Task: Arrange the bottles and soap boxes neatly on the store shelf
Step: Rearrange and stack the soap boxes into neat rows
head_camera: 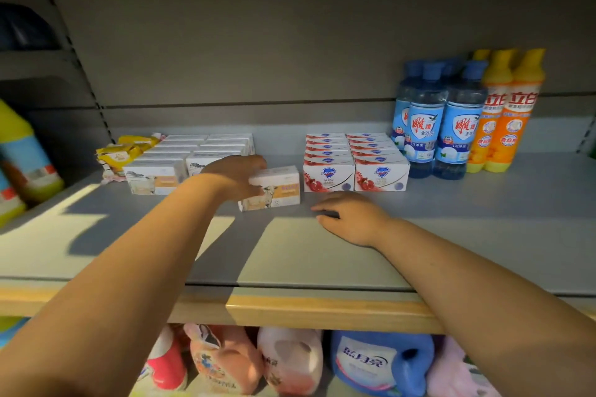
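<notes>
Notably, patchy light crossed the grey shelf [467, 235]. Fingers of the left hand [235, 177] gripped a beige soap box [280, 191]; fingers of the right hand [351, 219] lay relaxed on the shelf.

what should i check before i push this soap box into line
1. Grip: left hand holds the loose white-and-orange cardboard soap box by its left end: ok.
2. Alignment: that box sits slightly askew, ahead of the matching white-and-orange box rows: not ok.
3. Gap beside the red-and-white soap box rows fits it: cannot tell.
4. Right hand rests on the grey shelf, clear of the gap: ok.
5. Blue plastic bottles upright: ok.
</notes>
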A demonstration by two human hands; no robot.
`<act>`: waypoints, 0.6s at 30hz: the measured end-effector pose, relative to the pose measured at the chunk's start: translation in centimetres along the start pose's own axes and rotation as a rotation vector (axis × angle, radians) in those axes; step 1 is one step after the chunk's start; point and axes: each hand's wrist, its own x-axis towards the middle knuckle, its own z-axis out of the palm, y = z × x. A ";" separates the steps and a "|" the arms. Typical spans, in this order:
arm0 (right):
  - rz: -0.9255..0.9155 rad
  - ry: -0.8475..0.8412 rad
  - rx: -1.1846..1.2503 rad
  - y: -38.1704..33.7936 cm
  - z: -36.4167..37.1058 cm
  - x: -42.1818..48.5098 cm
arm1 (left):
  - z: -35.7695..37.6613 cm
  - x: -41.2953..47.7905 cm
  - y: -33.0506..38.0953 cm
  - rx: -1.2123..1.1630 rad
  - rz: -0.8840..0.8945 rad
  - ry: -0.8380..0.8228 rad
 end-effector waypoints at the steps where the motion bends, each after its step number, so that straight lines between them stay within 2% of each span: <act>1: -0.002 -0.010 -0.010 0.0 -0.1 0.0 | 0.0 0.5 -0.1 0.024 0.011 0.000; 6: -0.029 0.010 -0.051 0.0 -0.2 0.5 | 1.3 3.0 0.2 0.099 -0.040 0.111; 9: -0.036 -0.029 -0.029 0.3 -0.2 0.9 | 1.8 5.1 1.2 0.163 -0.064 0.120; 18: -0.033 -0.050 0.038 1.0 0.1 1.7 | 2.6 12.4 0.9 0.063 -0.072 0.104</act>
